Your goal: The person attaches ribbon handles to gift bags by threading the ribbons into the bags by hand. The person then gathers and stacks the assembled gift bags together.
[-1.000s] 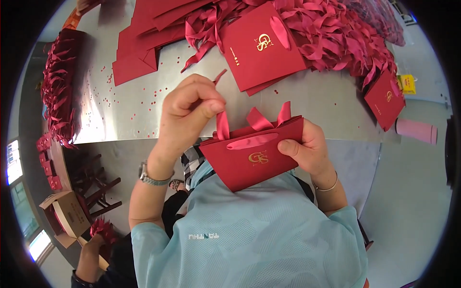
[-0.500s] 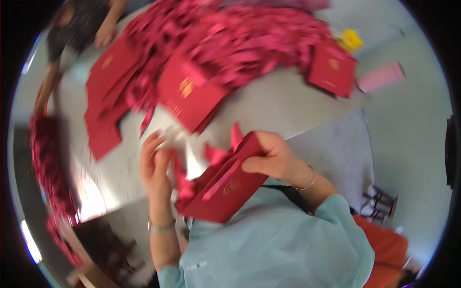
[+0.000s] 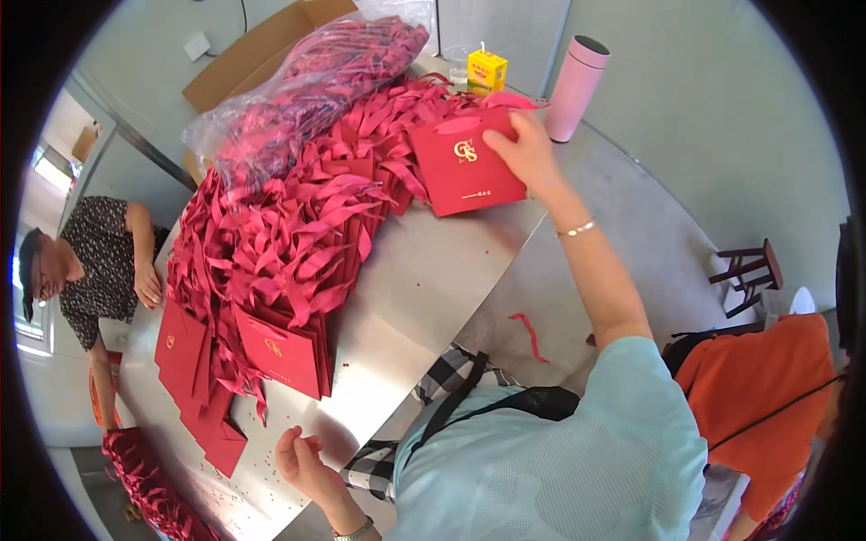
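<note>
Bag (image 3: 471, 180) (red) in right grip (image 3: 529, 155)

Both hands are no longer kept together before the chest. By the right hand (image 3: 534, 160), a red paper bag (image 3: 465, 183) is now held far forward, beside the ribboned pile (image 3: 302, 230); the left hand (image 3: 304, 466) is separated from it.

Bag pile (image 3: 289, 243) on table (image 3: 424, 261) — plastic sack (image 3: 316, 90) behind it. Right hand (image 3: 528, 158) on a bag (image 3: 465, 185) at pile's right end, carton (image 3: 487, 70) behind, tumbler (image 3: 577, 90) to the right. Left hand (image 3: 302, 460) at near edge — stool (image 3: 749, 270) on floor (image 3: 640, 261), right.
</note>
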`<state>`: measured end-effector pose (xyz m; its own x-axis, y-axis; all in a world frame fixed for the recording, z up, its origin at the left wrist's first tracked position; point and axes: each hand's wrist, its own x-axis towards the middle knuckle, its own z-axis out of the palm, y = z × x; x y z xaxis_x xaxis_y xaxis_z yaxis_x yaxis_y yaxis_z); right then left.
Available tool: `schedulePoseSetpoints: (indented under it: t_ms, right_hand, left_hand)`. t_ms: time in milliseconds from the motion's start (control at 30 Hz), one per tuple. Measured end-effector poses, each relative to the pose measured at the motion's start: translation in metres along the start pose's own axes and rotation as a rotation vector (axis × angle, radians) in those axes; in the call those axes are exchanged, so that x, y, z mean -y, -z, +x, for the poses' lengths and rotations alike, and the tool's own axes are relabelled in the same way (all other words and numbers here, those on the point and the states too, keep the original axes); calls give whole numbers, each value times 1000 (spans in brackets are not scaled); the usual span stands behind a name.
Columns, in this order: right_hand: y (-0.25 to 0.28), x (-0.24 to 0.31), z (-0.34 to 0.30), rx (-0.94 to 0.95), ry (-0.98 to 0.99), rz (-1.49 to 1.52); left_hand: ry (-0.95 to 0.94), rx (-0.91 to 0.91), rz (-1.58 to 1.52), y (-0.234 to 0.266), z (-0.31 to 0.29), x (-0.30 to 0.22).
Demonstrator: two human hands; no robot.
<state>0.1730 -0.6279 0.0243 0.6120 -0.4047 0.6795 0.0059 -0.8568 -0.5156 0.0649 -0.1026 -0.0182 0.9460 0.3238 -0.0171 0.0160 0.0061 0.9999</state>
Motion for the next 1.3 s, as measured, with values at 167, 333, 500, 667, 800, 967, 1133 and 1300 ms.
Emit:
schedulePoseSetpoints:
  t_ms: [167, 333, 500, 667, 800, 967, 1133, 1300]
  right_hand:
    - [-36, -15, -9, 67, -346, -177]
    - [-37, -25, -23, -153, -248, -42]
    - [-44, -38, -41, -183, -341, 144]
    - [-40, -20, -52, -177, -332, 115]
    - [-34, -26, -53, -152, -325, 57]
    - [-31, -5, -47, -148, -210, -154]
    - [-24, 48, -57, -69, -95, 95]
    - [-19, 42, -84, -242, 191, -5]
  left_hand:
    - [-32, -27, 61, -5, -2, 9]
    - [-112, 31, 250, -16, 6, 1]
    - [-218, 139, 489, -20, 18, 8]
    - [-308, 178, 633, -26, 18, 9]
    - [-357, 180, 658, -31, 18, 15]
    - [-339, 122, 642, -31, 22, 20]
    - [-559, 58, 684, -23, 28, 38]
    - [-559, 10, 589, -20, 18, 29]
